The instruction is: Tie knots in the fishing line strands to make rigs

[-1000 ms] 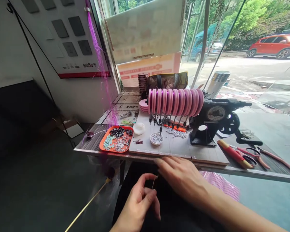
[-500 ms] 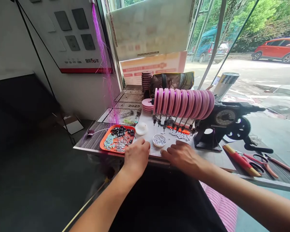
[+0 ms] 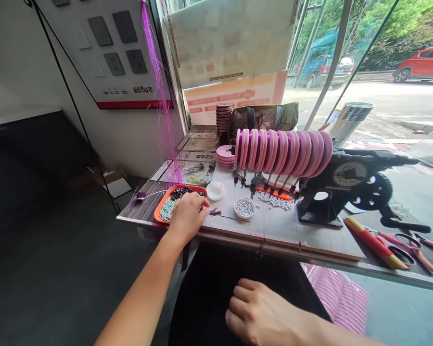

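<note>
Seen from the head camera: left hand (image 3: pixel 186 215) reaching into the orange tray (image 3: pixel 161 211) of small black, silver and pale-green parts, fingers curled down over its right half; whether a part is pinched between them cannot be told. Right hand (image 3: pixel 260 313) resting low on the dark lap, well below the tray and off the table (image 3: pixel 393 269), fingers loosely bent and gripping nothing visible. Just right of the tray, a tuft of dark bits, a white lid (image 3: pixel 215 191) and a small white bowl (image 3: pixel 244 208) of silver beads on a pale mat (image 3: pixel 310 235). Further right, a row of pink spools (image 3: pixel 283 152) on the shaft of a black hand-cranked winder (image 3: pixel 346 185), each spool trailing a short line with a dark fitting; loose silver beads (image 3: pixel 274 201) beneath them. Far right of the tray, red-handled scissors (image 3: pixel 400 242) at the table edge. Behind the tray, purple strands (image 3: pixel 159 91) hanging down the wall. Work apparently at the picking-of-parts stage: spools already loaded and rigged, tray well stocked, nothing assembled in either hand.
</note>
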`<action>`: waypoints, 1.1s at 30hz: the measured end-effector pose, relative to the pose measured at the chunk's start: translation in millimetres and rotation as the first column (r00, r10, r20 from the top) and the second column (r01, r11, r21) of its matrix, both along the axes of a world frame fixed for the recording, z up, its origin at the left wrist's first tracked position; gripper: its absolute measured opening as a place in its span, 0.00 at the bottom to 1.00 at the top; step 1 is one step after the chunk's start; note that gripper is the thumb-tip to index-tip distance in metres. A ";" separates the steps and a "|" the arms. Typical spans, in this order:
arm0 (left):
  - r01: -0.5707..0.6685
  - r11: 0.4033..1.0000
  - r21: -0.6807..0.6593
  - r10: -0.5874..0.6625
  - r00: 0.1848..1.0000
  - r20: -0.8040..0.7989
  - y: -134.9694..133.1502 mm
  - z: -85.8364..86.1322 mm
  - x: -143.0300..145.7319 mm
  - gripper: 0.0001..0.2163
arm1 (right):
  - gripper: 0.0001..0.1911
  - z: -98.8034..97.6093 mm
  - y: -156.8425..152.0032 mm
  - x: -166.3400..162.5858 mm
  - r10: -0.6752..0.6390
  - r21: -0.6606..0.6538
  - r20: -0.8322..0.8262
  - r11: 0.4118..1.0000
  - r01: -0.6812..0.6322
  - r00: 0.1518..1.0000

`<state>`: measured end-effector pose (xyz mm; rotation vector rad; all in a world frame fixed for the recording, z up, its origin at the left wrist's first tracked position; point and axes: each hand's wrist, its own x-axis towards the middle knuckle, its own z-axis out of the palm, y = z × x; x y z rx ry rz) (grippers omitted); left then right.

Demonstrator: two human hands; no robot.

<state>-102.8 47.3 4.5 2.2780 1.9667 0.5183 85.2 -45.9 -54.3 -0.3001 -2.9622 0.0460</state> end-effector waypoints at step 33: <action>0.035 0.998 -0.049 0.017 0.613 0.790 -109.0 -27.8 54.1 0.02 | 0.30 22.4 2.7 10.1 -0.837 -0.933 -0.157 -0.048 -0.355 0.524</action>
